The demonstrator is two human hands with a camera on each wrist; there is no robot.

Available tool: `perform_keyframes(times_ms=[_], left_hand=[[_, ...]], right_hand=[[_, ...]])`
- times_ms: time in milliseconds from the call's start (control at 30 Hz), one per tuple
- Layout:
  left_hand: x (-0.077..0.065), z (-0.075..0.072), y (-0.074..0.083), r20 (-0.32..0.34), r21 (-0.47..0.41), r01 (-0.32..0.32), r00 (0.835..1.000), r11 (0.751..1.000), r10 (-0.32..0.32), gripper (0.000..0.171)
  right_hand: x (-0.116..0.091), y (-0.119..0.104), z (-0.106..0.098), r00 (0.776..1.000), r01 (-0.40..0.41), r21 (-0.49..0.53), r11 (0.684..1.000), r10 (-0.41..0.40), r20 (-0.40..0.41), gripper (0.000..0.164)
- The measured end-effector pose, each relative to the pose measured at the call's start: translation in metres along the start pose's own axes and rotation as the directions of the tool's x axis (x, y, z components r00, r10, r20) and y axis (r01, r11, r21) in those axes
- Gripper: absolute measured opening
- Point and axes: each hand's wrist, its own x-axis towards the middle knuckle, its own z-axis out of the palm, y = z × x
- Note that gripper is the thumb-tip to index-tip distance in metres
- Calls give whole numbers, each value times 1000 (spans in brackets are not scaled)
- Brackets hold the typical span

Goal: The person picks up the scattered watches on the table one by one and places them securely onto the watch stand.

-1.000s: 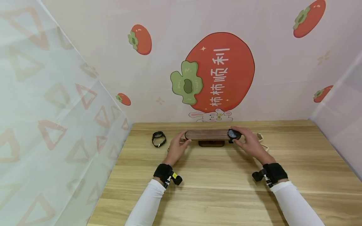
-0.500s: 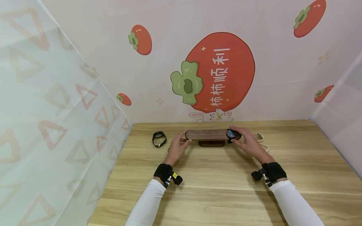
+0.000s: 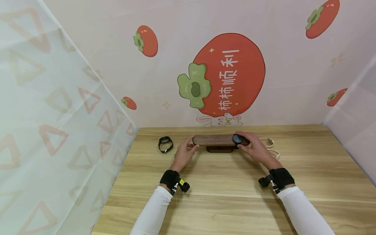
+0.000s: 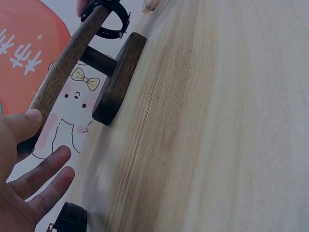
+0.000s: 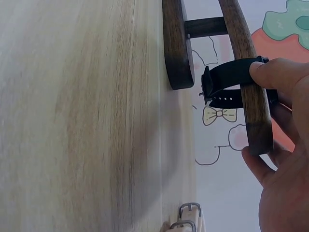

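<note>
Right fingers (image 5: 285, 122) pinch a round-faced black watch (image 3: 237, 139) looped on the brown wooden stand (image 3: 214, 140); left fingers (image 4: 43, 169) grip its left end; black-strapped wristwatch (image 3: 165, 139), cream straps (image 5: 193, 213) lie off it.

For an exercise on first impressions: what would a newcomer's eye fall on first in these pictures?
Probably the big red fruit print on the backdrop behind the table. Next, below it, the dark wooden stand: a dark watch looped around its bar is held by the right hand near the right end, while the left hand holds the left end. A second black watch sits left of the stand.
</note>
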Motion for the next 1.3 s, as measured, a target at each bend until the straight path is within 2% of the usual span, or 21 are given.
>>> perform_keyframes(times_ms=[567,1000,1300], left_hand=[[0,2,0,-2,6,0,1000,1000,0,60],[0,1,1,-8,-3,-5,1000,1000,5,60],[0,1,1,-1,-2,1,1000,1000,-1,61]], right_hand=[[8,-6,11,996,74,-54,996,-76,-37,59],[12,-12,14,1000,17,-46,999,-18,-10,58],[12,-12,18,1000,20,-49,999,-21,-16,59]])
